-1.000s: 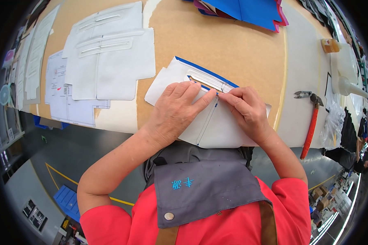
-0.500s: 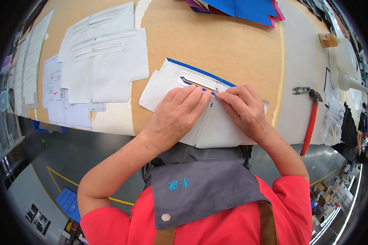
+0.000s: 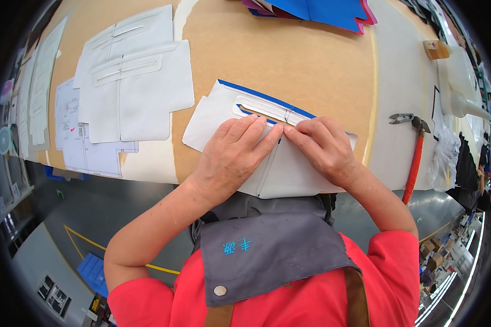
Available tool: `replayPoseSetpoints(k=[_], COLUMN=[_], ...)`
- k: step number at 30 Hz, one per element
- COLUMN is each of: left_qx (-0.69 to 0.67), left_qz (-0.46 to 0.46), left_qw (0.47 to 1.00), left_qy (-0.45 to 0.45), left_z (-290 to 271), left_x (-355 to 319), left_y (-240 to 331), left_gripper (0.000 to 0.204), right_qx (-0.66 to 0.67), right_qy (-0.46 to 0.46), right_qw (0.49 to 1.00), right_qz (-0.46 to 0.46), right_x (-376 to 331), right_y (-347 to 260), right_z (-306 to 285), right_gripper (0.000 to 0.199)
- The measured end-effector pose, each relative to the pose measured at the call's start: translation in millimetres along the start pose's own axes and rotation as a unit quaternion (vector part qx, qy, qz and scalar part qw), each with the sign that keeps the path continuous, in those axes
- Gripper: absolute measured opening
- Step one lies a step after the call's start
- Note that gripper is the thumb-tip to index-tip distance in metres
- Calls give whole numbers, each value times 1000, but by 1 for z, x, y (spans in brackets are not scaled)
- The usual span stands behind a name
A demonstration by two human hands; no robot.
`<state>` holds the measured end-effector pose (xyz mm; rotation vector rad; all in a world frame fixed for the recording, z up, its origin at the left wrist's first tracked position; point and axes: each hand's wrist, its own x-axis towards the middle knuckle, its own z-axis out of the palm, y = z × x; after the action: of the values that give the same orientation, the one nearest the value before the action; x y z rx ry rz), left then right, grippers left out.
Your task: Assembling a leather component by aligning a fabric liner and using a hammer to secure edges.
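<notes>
A white cut panel (image 3: 289, 169) with a blue strip along its far edge lies slantwise at the table's near edge. A long narrow slot (image 3: 264, 115) with rounded ends runs through it, blue along its near lip. My left hand (image 3: 235, 155) rests on the panel, its bent fingers close together on that near lip. Beside it my right hand (image 3: 324, 150) is closed, thumb and index tip pinched at the slot's right end. The two hands' fingertips almost meet. Small dark marks and a seam line run down the panel below them. My fingers hide part of the lip.
Two similar white panels (image 3: 142, 103) lie overlapping at left on a printed pattern sheet (image 3: 71, 136). Blue and pink pieces (image 3: 333, 13) are stacked at the far edge. Nippers (image 3: 401, 118), a red-handled hammer (image 3: 414, 158), a bottle (image 3: 466, 103) and a clear plastic bag (image 3: 444, 163) lie at right.
The view has shifted slightly. Both hands remain at the slot's near lip, with the fingertips moved only a little; the right fingers sit slightly closer to the left ones.
</notes>
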<state>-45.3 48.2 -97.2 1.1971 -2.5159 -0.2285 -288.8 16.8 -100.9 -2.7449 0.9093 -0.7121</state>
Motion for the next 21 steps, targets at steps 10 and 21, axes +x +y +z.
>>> replayPoseSetpoints(k=[10,21], left_qx=[9,4], left_qz=[16,11], left_qw=[1000,1000], left_qy=[-4,-26], left_z=[-1,-4], left_x=[1,2], left_y=[-1,0], left_gripper=[50,48], right_qx=[78,16], right_qy=[17,4], right_qw=[994,1000], right_qz=[74,17], right_x=[-7,-15], right_y=[5,4], right_z=[-3,-3], right_gripper=[41,44])
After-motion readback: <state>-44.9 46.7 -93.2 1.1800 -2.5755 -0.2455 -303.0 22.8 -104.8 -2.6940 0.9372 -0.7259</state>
